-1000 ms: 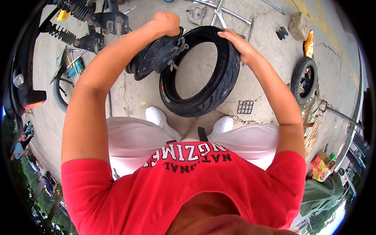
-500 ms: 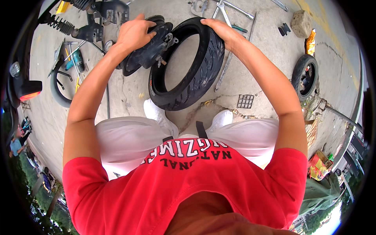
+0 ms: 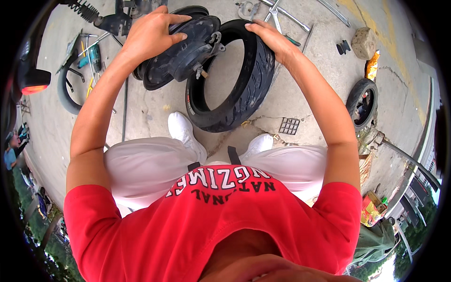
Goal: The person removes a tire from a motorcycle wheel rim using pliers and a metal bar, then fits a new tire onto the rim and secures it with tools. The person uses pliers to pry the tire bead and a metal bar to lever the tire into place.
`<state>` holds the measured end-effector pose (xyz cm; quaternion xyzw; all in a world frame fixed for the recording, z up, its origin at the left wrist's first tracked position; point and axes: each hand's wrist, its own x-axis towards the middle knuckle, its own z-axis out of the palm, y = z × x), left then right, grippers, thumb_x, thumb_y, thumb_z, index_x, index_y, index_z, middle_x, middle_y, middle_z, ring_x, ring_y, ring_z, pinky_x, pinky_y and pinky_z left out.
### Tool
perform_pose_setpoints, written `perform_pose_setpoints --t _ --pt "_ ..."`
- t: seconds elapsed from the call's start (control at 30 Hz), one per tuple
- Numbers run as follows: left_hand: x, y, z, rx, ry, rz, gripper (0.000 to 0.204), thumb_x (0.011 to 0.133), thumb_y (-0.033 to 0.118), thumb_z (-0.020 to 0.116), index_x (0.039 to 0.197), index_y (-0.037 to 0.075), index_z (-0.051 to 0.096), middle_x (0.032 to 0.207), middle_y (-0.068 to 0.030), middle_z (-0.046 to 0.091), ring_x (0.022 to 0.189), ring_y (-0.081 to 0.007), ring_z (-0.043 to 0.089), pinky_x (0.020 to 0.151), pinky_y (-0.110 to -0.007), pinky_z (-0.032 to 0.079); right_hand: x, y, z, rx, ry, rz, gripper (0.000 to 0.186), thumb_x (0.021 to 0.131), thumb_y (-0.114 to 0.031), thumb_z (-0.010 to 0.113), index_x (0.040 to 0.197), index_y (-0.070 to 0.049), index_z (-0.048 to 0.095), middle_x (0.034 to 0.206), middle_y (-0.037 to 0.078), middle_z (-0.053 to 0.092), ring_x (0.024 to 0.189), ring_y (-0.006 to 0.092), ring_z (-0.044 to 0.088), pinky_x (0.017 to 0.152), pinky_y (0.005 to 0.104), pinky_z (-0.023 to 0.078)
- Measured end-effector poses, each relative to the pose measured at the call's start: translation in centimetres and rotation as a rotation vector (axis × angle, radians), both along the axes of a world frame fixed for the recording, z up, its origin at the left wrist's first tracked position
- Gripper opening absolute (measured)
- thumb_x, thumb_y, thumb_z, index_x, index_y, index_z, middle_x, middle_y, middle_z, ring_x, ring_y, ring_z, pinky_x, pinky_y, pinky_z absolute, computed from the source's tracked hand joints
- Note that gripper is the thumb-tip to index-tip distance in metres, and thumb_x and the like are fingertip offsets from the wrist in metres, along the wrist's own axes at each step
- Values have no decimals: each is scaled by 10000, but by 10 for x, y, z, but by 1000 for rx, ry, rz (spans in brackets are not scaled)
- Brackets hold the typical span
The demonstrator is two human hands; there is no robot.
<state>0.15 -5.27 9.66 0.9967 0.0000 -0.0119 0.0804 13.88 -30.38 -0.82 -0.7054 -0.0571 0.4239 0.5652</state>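
Observation:
A black scooter wheel (image 3: 176,58) with a drum-shaped hub and a short threaded axle end is tilted in front of me. My left hand (image 3: 152,35) grips its upper left side, thumb and forefinger lying over the rim. Right beside it a black treaded tyre (image 3: 258,77) stands upright at a lean, its opening showing bare concrete. Fingers of my right hand (image 3: 272,41) curl over the tyre's upper right edge. The wheel's right side overlaps the tyre's left edge; the wheel is not inside the tyre. Whether they touch is unclear.
Several wrenches and bars (image 3: 286,16) lie beyond the tyre. A teal power drill (image 3: 95,57) and a dark curved fender (image 3: 68,91) are at left, below a scooter's shock absorber (image 3: 84,10). At right are a stone block (image 3: 364,43) and a small wheel (image 3: 362,103).
My left hand and the wheel have shifted slightly right and appear larger. The tyre has moved a little right with my right hand still on it. The view has turned slightly.

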Motion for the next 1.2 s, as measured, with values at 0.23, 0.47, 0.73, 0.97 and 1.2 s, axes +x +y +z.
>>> perform_pose_setpoints --t 0.23,0.47,0.73,0.97,1.2 --pt "-3 -6 29 -54 8 -12 489 766 234 737 1246 242 642 845 -105 510 813 -288 563 767 -379 455 -19 -49 47 -6 -89 -62 834 827 -302 655 1449 82 253 1263 275 525 1043 280 622 856 348 534" --pt "14 -12 -9 -105 49 31 493 760 273 734 1244 254 643 850 -116 541 850 -293 595 784 -388 472 -34 -163 75 51 -182 -399 740 860 -326 649 1423 42 340 1165 189 593 952 232 640 823 310 540" --pt "40 -6 -37 8 105 112 527 757 337 730 1269 288 618 982 -132 664 967 -306 636 823 -399 500 -59 -297 17 422 -117 -1123 378 902 -291 572 1165 -19 566 1105 122 624 994 247 613 886 440 521" --pt "56 -4 -49 -91 178 210 539 753 352 724 1277 302 607 986 -105 701 949 -291 657 814 -395 516 -69 -344 -94 631 40 -1621 518 818 -384 492 1217 -65 580 1259 132 590 1152 322 568 939 510 486" --pt "78 6 -72 -123 72 218 549 756 396 715 1274 242 618 882 -139 692 874 -300 666 784 -389 512 -96 -315 -138 833 76 -1634 606 781 -358 528 1289 -27 511 1320 155 537 1234 348 496 1035 516 403"
